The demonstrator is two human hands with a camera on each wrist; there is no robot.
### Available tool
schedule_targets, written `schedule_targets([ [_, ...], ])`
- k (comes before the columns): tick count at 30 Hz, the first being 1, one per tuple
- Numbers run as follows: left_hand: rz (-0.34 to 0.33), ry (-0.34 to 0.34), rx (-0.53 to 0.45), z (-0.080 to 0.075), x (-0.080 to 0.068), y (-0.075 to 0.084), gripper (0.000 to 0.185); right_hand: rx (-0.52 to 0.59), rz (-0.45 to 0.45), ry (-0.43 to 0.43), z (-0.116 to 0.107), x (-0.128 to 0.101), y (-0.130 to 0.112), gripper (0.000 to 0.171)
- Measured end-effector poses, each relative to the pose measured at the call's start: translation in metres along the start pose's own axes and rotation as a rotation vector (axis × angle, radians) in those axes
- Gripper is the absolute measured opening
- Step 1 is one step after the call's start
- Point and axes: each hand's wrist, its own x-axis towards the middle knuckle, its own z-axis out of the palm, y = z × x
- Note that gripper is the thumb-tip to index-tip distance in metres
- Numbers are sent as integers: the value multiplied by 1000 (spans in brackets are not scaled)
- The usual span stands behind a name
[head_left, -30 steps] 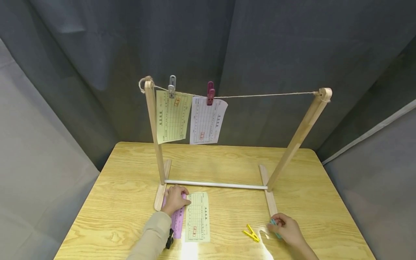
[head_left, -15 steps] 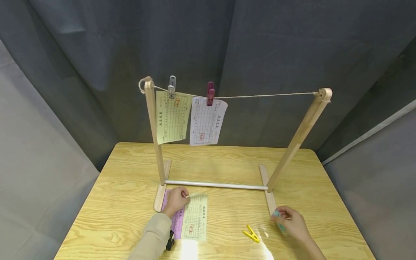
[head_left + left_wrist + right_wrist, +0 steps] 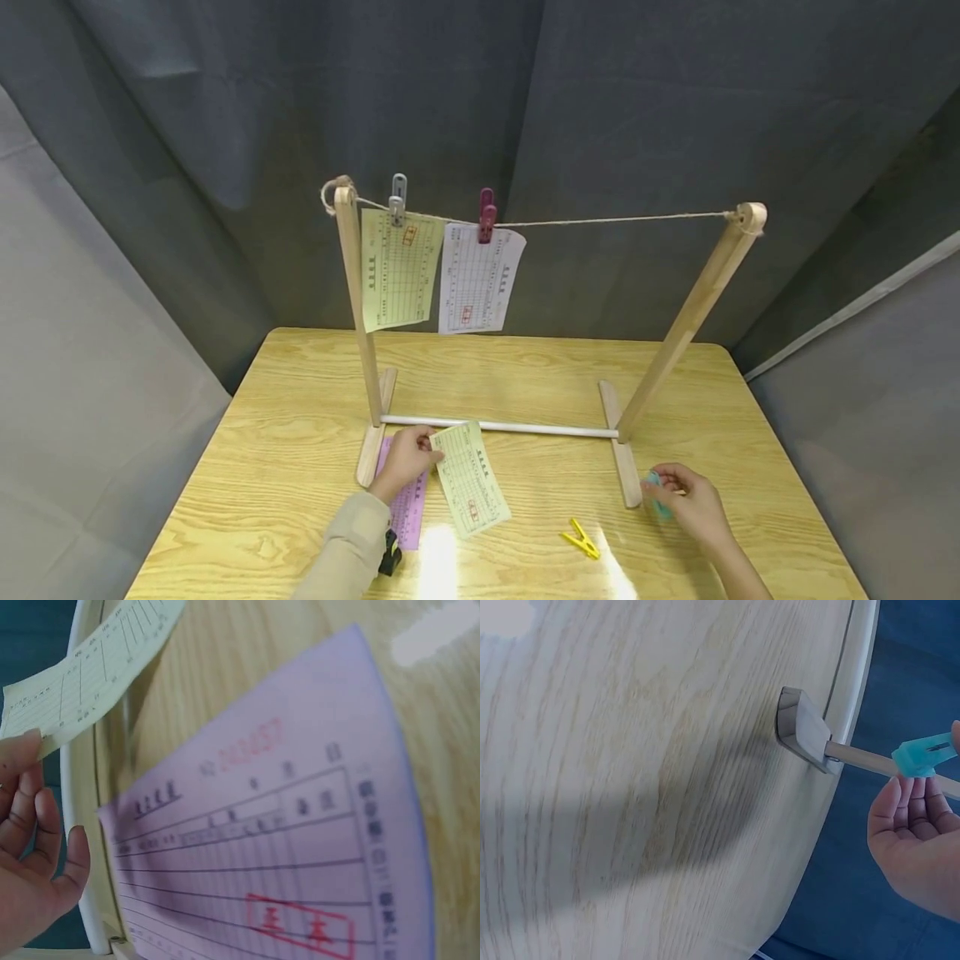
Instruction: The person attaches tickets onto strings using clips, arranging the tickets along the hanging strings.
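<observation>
The left hand (image 3: 405, 461) is pinching the green slip (image 3: 470, 478) by its top corner, and the sheet is tilting up off the wooden table (image 3: 300, 467), its lower end slanting toward the person. In the left wrist view the green slip (image 3: 90, 675) is held at the fingertips (image 3: 26, 750), above the purple slip (image 3: 285, 847), which is lying flat on the table. From the head view that purple slip (image 3: 408, 508) is showing just beside the left wrist, partly under the hand.

Over on the right, the right hand (image 3: 690, 504) is holding a blue clothespin (image 3: 656, 492), fingers curled round it, close to the foot of the wooden rack (image 3: 697, 300). The right wrist view is showing the blue clothespin (image 3: 922, 756) pinched at the top of the hand (image 3: 919, 836), lifted clear of the table (whether the peg's own mouth is gaping cannot be told).

A yellow clothespin (image 3: 580, 539) is lying on the table between the two hands, nearer the right one. Up on the string (image 3: 615, 220), a grey clothespin (image 3: 397, 198) is gripping a hanging green sheet (image 3: 399, 268) and a maroon clothespin (image 3: 487, 214) is gripping a white sheet (image 3: 478, 279), side by side near the left post. A white rod (image 3: 525, 428) is joining the rack's two feet, just behind the lifted slip.
</observation>
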Motion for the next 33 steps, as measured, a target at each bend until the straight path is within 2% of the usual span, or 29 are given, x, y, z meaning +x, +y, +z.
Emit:
schedule_targets([
  [10,86,-15,-25,-7,-4,18,7,47,-20,40,0,-2,-13,47],
  [16,112,-29,-54,-13,-8,31,6,57,-67,75,-3,-4,-24,43],
  [24,132,-29,-49,-21,-9,43,5,61,-64,82,-6,-3,-36,44],
  [33,231,-28,-76,-29,-10,61,6,106,-128,93,-10,-5,-53,38],
])
